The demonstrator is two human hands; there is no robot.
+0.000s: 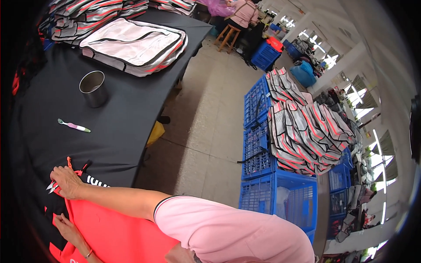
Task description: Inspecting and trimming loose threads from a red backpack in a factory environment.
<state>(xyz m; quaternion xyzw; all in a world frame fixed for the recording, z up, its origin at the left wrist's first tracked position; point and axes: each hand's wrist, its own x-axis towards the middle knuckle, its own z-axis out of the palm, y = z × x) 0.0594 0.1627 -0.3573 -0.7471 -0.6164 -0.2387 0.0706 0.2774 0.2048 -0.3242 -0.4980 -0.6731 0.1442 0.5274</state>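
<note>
Red cloth (109, 223) with black parts lies at the near end of the desk (125, 125). The right hand (68, 182) is closed around small metal snips (52, 188), whose pointed blades show at its left side, close to the far edge of the cloth. The left hand (68, 229) rests with its fingers on the cloth; whether it pinches the fabric, I cannot tell. Farther along the desk lies a toothbrush (75, 126), and beyond it stands a dark metal cup (96, 97), near pale black-edged pieces (131, 41).
</note>
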